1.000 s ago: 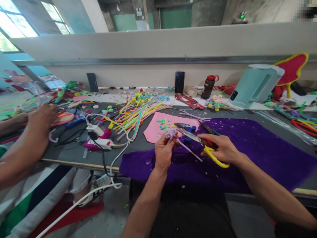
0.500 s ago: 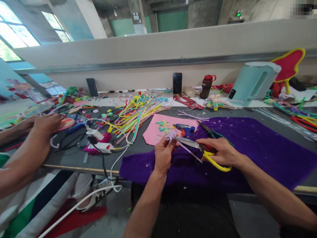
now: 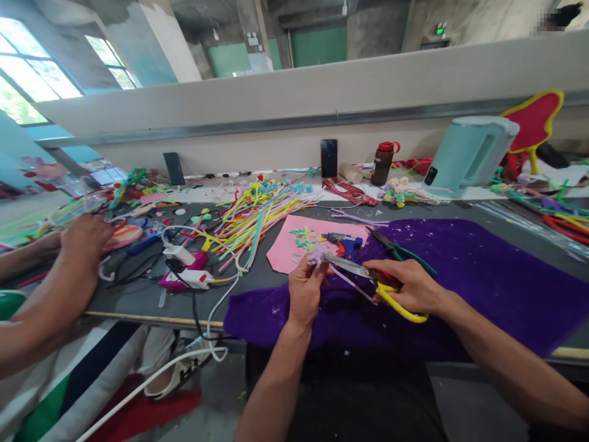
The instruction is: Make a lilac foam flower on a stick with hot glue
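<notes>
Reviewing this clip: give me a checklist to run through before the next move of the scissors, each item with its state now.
1. Left hand grips the fuzzy lilac piece: ok.
2. Right hand holds the scissors by the handles: ok.
3. Scissors point toward the lilac piece: ok.
4. Left fingertips safely clear of the blade tips: cannot tell; they are very close.
5. Blades touching the lilac piece: cannot tell at this size.
6. Glue gun out of both hands: ok.
</notes>
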### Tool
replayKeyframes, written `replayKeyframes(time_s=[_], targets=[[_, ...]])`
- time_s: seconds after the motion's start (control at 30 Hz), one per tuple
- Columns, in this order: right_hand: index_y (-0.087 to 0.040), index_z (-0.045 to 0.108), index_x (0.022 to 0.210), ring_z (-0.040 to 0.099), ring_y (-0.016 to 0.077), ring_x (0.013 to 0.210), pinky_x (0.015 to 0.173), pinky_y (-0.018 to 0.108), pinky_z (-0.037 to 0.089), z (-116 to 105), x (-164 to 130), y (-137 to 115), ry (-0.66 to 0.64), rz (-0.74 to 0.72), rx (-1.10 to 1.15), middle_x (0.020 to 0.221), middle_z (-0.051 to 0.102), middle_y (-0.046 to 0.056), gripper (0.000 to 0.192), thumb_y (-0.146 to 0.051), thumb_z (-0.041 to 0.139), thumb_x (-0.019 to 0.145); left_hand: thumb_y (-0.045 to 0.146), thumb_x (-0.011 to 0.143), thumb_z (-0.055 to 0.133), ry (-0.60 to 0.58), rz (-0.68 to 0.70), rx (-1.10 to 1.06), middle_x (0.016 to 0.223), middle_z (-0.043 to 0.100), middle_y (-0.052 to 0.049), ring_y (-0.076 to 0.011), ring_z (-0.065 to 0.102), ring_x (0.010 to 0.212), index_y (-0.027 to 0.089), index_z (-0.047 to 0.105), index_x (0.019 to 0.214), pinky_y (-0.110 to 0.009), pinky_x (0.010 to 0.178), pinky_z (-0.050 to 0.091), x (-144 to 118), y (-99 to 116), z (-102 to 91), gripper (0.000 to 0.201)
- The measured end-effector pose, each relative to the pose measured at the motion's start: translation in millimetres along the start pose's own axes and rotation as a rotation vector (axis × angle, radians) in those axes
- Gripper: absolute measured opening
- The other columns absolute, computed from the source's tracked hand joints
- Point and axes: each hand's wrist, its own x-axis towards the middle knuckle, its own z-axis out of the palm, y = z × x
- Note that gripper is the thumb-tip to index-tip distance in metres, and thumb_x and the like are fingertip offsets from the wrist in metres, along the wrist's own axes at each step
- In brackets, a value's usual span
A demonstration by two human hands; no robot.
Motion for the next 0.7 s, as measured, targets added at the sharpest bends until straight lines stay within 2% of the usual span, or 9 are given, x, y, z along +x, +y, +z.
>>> replayKeyframes(time_s=[0.27,0.7], targets=[[-0.019,0.054,0.116,0.052,0.0108,0.055,0.051,0.022,0.036,-3.3,0.8,-2.7,-0.011,0.005,-0.045,0.069,0.061,0.000,0.049,-0.042,0.062,0.073,0.035,0.074,0.063,0.001,0.006,0.013,0.061,0.060,0.001,-0.0083,0.050,0.051,0.015,0.064,0.076,-0.020,0.048,0.038,-0.5,1.3,0.0,0.020],[-0.018,0.051,0.119,0.053,0.0117,0.057,0.054,0.023,0.037,0.0,0.6,-0.6,0.011,-0.070,-0.106,0.071,0.061,0.002,0.048,-0.043,0.057,0.078,0.037,0.073,0.063,-0.004,-0.005,0.054,0.058,0.061,0.000,-0.0087,0.049,0.049,0.014,0.064,0.069,-0.021,0.049,0.038,-1.6,4.0,0.3,0.023]])
